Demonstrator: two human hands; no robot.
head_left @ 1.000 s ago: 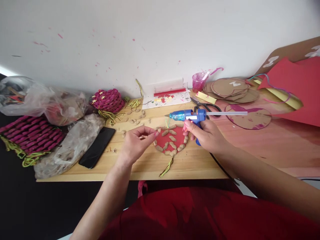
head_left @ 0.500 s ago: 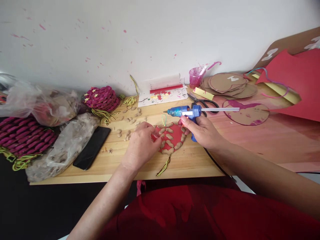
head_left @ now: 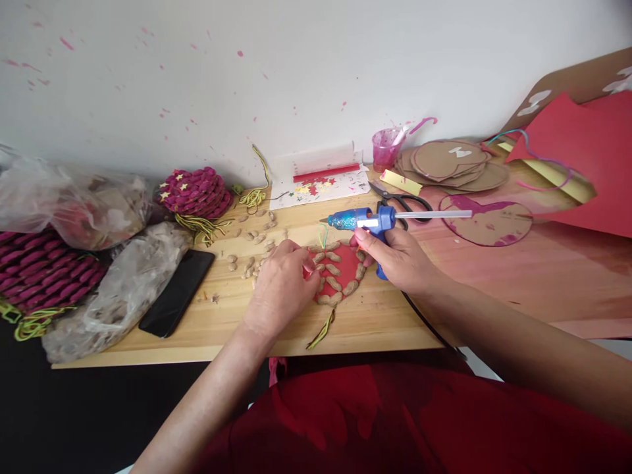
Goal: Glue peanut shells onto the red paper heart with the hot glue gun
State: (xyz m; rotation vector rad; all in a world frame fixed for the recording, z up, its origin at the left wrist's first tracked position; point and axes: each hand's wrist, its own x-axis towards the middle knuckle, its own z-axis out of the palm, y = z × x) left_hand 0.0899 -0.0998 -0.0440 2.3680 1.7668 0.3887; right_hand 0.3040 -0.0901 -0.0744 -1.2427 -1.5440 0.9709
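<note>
A red disc lies on the wooden table, edged with peanuts and bearing a column of them down its middle. A loop of thin cord stands at its top, and a yellow-green tassel hangs off its bottom. My left hand bends over the disc's left side, fingers closed together against it; whatever they pinch is hidden. In my right hand is a blue glue gun, held above the disc's upper right edge. Its nozzle points left, and a clear glue stick sticks out behind.
Loose peanuts lie left of the disc. Further left are a black phone, plastic bags and purple bundles. Behind stand scissors, star-strewn paper, a pink cup and cardboard discs. A black cord trails from the glue gun.
The view has shifted slightly, so things on the left sit a little further left. Both hands keep nearly the same pose, the left at the disc and the right around the glue gun.
</note>
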